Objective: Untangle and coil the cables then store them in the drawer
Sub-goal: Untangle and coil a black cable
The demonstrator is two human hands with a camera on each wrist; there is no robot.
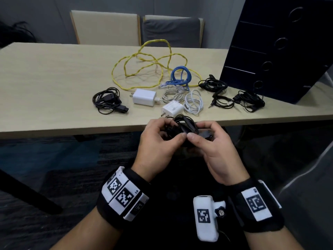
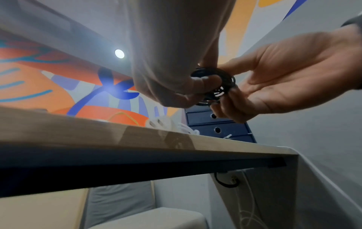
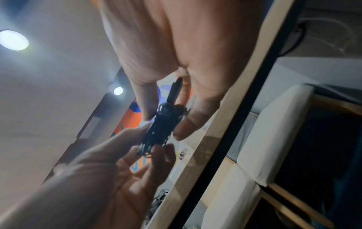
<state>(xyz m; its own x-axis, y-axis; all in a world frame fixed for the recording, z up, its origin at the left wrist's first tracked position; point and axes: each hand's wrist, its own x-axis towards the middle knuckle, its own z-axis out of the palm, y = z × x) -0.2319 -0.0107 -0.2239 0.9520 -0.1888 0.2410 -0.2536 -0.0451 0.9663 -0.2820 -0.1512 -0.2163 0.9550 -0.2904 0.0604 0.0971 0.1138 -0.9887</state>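
Note:
A coiled black cable hangs in the air just off the near edge of the table. My left hand grips its left side and my right hand pinches its right side, thumbs nearly touching. A black plug sticks out past my right fingers. On the table lie a loose yellow cable, a blue cable, two white chargers with white cables, and black bundles. The dark drawer unit stands at the right, drawers closed.
Two chairs stand behind the table. The table's left half is bare wood. More black cable lies in front of the drawer unit. Dark carpet lies below my hands.

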